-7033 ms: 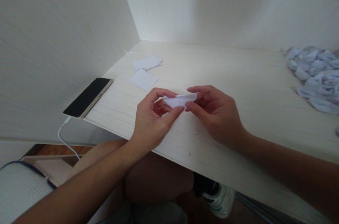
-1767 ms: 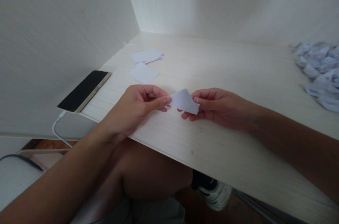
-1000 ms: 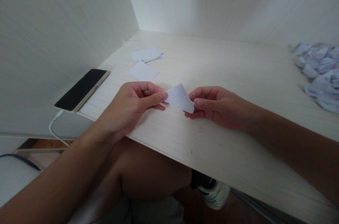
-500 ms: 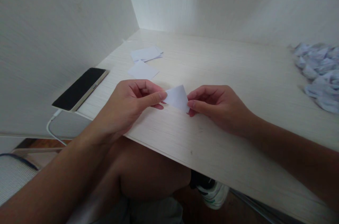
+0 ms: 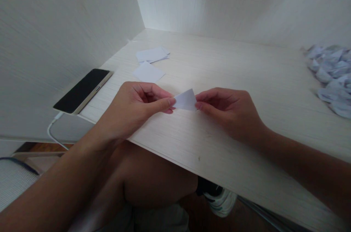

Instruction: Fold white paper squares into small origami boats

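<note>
A small white piece of paper is held between my two hands, just above the table near its front edge. My left hand pinches its left corner between thumb and fingers. The thumb and fingertips of my right hand are closed on its right edge. The lower edge looks folded, though the fingers hide part of it. Behind my left hand lies a single white paper square, touching a small stack of white paper sheets.
A dark-screened phone lies at the table's left edge, with a white cable plugged in and hanging down. Crumpled white paper pieces are heaped at the right. Walls rise at the left and back of the table. My leg is below the front edge.
The paper's lower right part has turned up, so the piece looks shorter from top to bottom. My right-hand fingers have shifted slightly up along its edge.
</note>
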The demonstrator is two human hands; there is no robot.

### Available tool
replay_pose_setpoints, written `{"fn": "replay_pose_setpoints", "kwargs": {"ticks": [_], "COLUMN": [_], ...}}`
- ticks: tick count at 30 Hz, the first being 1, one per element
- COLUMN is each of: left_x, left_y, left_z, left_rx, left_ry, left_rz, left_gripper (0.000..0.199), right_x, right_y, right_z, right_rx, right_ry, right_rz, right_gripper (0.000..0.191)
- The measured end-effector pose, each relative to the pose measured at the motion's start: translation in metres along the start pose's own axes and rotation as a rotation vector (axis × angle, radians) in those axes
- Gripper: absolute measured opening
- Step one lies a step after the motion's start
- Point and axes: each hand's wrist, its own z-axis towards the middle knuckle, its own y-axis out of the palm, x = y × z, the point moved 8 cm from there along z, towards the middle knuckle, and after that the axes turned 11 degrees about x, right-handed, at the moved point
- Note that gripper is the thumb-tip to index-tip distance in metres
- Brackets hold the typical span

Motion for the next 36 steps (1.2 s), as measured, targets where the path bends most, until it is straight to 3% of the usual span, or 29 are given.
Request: {"fn": "replay_pose_setpoints", "kwargs": {"ticks": [9, 17, 22, 29, 33, 36], "left_x": [-0.005, 0.0, 0.004, 0.016, 0.014, 0.008], "left_y": [0.003, 0.007, 0.006, 0.013, 0.008, 0.007], "left_z": [0.002, 0.0, 0.001, -0.006, -0.008, -0.007], "left_rx": [-0.094, -0.106, -0.104, -0.058, 0.015, -0.009], "left_ry": [-0.049, -0.059, 0.001, 0.123, 0.086, 0.011], "left_rz": [0.083, 0.062, 0.062, 0.1, 0.058, -0.001], "left_gripper": [0.015, 0.014, 0.014, 0.008, 0.014, 0.016], "right_x": [-0.013, -0.018, -0.021, -0.041, -0.045, -0.048], "right_y": [-0.007, -0.006, -0.011, -0.01, -0.012, -0.013], "right_z": [0.002, 0.0, -0.001, -0.014, -0.018, -0.02], "right_rx": [0.045, 0.039, 0.117, 0.194, 0.227, 0.23], "right_ry": [-0.178, -0.24, -0.33, -0.629, -0.659, -0.698], "right_rz": [-0.24, -0.27, -0.326, -0.448, -0.424, -0.409], "right_gripper": [0.011, 0.017, 0.016, 0.016, 0.015, 0.017]}}
